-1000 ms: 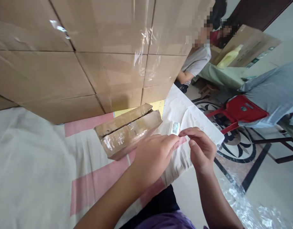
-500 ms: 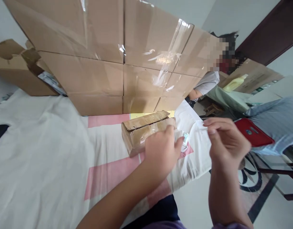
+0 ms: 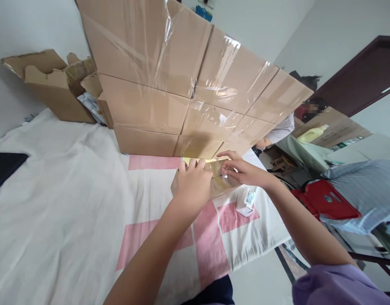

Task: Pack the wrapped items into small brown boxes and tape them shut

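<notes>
Both hands have shifted onto the small taped carton (image 3: pixel 225 186) at frame centre: left hand (image 3: pixel 192 183) flat, right hand (image 3: pixel 242 171) pinching tape; the small white packet (image 3: pixel 245 202) beside it could be knocked off the cloth's edge.

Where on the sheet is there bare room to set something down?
Free: the white sheet left of the left hand, between the dark item and the stacked cartons. Crowded: both hands, right hand too, sit on the small taped box, with the little white packet beside it near the edge.
</notes>
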